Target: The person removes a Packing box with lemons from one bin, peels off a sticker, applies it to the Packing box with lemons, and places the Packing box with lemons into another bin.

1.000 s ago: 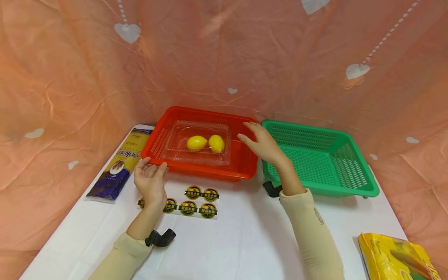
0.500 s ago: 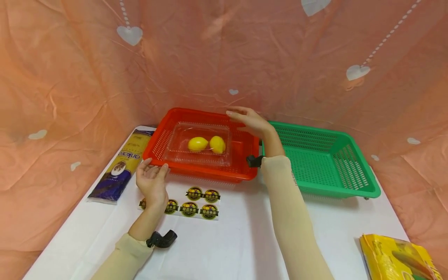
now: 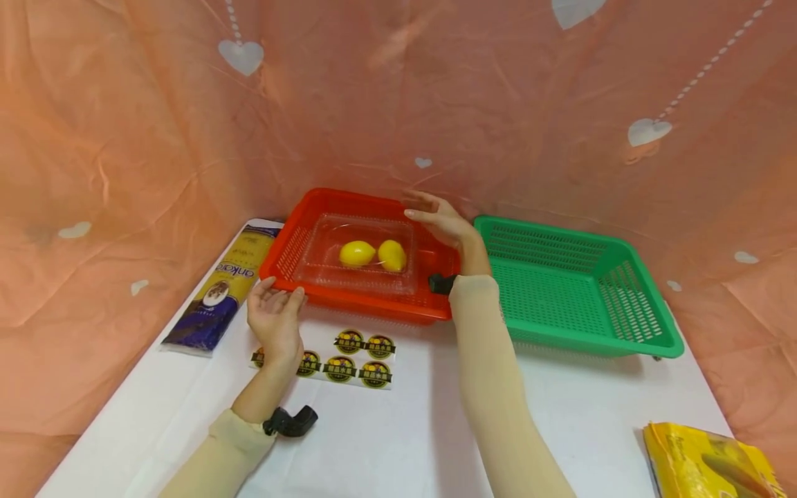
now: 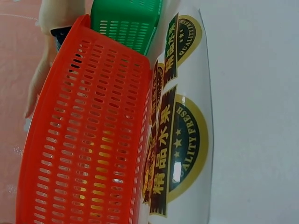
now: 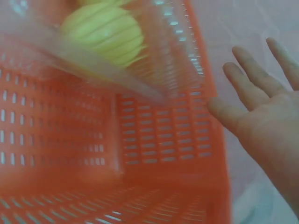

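Note:
A red plastic basket (image 3: 349, 299) stands at the back of the table, with a clear plastic box (image 3: 324, 273) in it. Inside the box lie two lemons (image 3: 357, 254), side by side. My left hand (image 3: 277, 321) is at the basket's front left corner, palm up, fingertips and thumb right at the rim. My right hand (image 3: 438, 218) reaches over the basket's back right part. Its fingers are spread beside the rim and hold nothing, as the right wrist view shows. The left wrist view shows the basket's slotted side but not the left hand's fingers.
Right of the red basket stands a green basket (image 3: 548, 294). A sheet of round fruit stickers (image 3: 339, 369) lies in front. A blue and gold packet (image 3: 218, 290) lies at the left, and a yellow package (image 3: 710, 460) at the front right. A pink curtain (image 3: 398, 90) hangs behind.
My right hand has moved left and back, from the basket's right side to its back rim. The left hand stays at the front left corner. Basket and lemons keep their places.

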`<state>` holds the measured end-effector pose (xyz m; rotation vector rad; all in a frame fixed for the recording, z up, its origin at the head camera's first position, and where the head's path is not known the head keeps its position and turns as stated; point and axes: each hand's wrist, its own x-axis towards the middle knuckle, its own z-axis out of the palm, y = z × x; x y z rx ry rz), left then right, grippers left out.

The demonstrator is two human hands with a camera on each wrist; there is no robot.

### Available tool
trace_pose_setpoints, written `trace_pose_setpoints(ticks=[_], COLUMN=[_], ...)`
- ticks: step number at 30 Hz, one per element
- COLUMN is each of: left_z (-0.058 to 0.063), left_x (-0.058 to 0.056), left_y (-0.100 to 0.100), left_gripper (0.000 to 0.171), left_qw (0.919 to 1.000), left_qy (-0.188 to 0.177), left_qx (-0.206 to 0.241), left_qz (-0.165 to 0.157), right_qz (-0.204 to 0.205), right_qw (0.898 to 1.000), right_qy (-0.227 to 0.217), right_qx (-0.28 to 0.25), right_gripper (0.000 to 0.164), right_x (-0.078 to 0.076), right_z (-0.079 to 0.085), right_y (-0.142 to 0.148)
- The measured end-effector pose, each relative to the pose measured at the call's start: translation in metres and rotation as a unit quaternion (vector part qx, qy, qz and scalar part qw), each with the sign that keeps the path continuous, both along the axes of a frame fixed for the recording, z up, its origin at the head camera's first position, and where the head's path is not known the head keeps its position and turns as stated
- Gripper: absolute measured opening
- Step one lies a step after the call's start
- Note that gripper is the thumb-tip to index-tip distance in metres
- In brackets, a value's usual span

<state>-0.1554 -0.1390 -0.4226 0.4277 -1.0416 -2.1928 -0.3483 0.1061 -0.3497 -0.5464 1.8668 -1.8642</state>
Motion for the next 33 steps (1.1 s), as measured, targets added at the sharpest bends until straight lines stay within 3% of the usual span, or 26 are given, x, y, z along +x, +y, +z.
trace_pose_setpoints(ticks=[6,15,20,25,33], left_z=[0.001,0.0,-0.001,-0.001,-0.003], left_x=[0.001,0.001,0.001,0.001,0.0], left_y=[0.005,0.005,0.005,0.005,0.002], left_gripper=[0.044,0.043,0.045,0.045,0.044], left_qw=[1.0,0.9999,1.0,0.9999,0.9998], left_qy=[0.002,0.013,0.0,-0.008,-0.014], left_qx=[0.006,0.012,0.006,-0.002,-0.003], left_qz=[-0.003,0.001,-0.004,-0.01,-0.011], right_qz=[-0.021,-0.022,-0.026,0.005,0.045], right_qw=[0.999,0.998,0.996,0.994,0.987], right_qy=[-0.019,-0.035,-0.042,-0.055,-0.037], right_qx=[0.015,0.045,0.069,0.09,0.151], right_gripper=[0.058,0.063,0.058,0.056,0.059], right_x=[0.001,0.001,-0.001,-0.003,-0.003], right_z=[-0.012,-0.015,-0.02,-0.026,-0.036], right_y=[0.003,0.006,0.008,0.01,0.007])
